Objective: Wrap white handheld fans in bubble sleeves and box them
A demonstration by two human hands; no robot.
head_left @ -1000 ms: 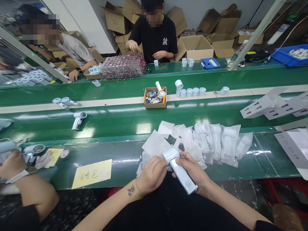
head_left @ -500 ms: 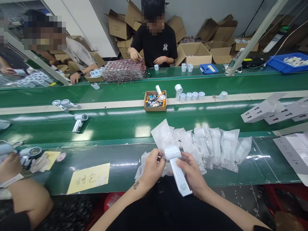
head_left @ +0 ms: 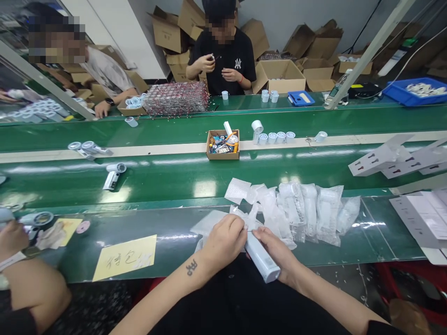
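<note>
A pale blue handheld fan [head_left: 263,261] is in front of my body, its handle slanting down to the right. My left hand [head_left: 226,236] is closed over the head end and hides most of it. Curled along the upper right side of the handle is my right hand [head_left: 274,249], gripping it. Just beyond both hands lie loose, translucent plastic bags [head_left: 211,221]. To their right, several bubble-wrap bags [head_left: 327,209] rest in a row, with pale fan shapes inside.
A small cardboard box [head_left: 223,155] of tools and parts sits across the green belt. Another handheld fan [head_left: 113,177] lies on the belt. At left is a yellow paper [head_left: 125,258] near a co-worker's arm [head_left: 35,279]. White boxes [head_left: 415,218] stand at right.
My left hand has closed over the fan's head, which showed before. The handle has rolled in my right hand. Across the belt, a person has raised one hand from the wire bundle.
</note>
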